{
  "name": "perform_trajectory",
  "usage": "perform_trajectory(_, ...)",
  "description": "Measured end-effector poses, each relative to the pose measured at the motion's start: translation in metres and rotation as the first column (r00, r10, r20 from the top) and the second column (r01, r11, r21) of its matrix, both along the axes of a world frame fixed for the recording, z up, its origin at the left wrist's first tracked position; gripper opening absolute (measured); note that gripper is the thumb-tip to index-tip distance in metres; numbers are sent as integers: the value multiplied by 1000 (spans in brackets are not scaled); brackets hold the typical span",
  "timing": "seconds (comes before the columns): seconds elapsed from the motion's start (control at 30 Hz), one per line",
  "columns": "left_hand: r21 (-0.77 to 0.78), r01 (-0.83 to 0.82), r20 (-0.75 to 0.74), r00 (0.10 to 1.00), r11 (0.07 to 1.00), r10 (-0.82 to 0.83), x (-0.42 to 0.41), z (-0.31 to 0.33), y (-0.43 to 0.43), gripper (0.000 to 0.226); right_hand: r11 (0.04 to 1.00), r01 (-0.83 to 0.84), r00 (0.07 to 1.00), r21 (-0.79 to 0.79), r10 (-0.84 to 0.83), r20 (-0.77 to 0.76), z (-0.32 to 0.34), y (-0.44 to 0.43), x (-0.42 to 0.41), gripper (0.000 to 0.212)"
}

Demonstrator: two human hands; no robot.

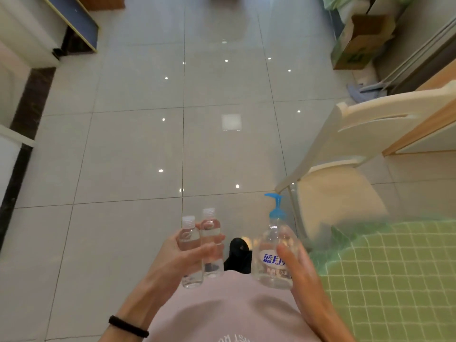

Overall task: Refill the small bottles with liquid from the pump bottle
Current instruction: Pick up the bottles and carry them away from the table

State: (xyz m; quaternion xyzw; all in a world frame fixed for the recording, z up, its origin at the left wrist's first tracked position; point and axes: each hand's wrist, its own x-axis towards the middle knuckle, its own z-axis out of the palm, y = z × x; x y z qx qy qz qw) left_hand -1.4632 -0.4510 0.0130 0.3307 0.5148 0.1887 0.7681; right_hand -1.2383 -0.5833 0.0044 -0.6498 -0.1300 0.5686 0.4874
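Near chair [340, 196], left grip [191, 255] clasps two small bottles [211, 234], right grip [299, 270] holds pump bottle [272, 245].

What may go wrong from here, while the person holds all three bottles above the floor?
1. The left hand grips both small bottles together; one may slip out and drop onto the tiled floor.
2. The right hand holds the pump bottle only by its smooth body, so it may slide down.
3. Both hands are full and the caps are on; opening one in the air may cause a spill. The table is close on the right.
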Motion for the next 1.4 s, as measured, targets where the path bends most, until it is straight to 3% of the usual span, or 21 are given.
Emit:
perform_trajectory(0.23, 13, -22, -33, 999, 1000, 23, 43, 11, 85, 68, 1000, -18, 1000, 10, 18, 21, 3, 91, 57, 68)
perform_trajectory(0.43, 14, 69, -16, 998, 998, -68, 91, 14, 178, 72, 997, 79, 997, 9, -79, 18, 2, 175, 93, 98)
perform_trajectory(0.6, 55, 212, -32, 977, 976, -210, 133, 10, 271, 63, 982, 187, 982, 9, -187, 38, -2, 243, 110, 81)
perform_trajectory(0.7, 52, 305, -21, 952, 951, -305, 160, 9, 323, 51, 967, 256, 967, -14, -255, 17, 4, 285, 121, 85)
perform_trajectory(0.87, 103, 491, -87, 871, 865, -484, 216, 14, 404, 54, 935, 354, 934, -22, -352, 69, 5, 345, 152, 101)
perform_trajectory(1.27, 123, 632, -118, 774, 765, -621, 375, -1, 537, 40, 852, 522, 853, -45, -521, 30, -17, 450, 270, 58)
perform_trajectory(1.4, 116, 655, -110, 755, 746, -646, 426, 3, 575, 47, 829, 558, 830, -45, -558, 3, -11, 484, 319, 46)
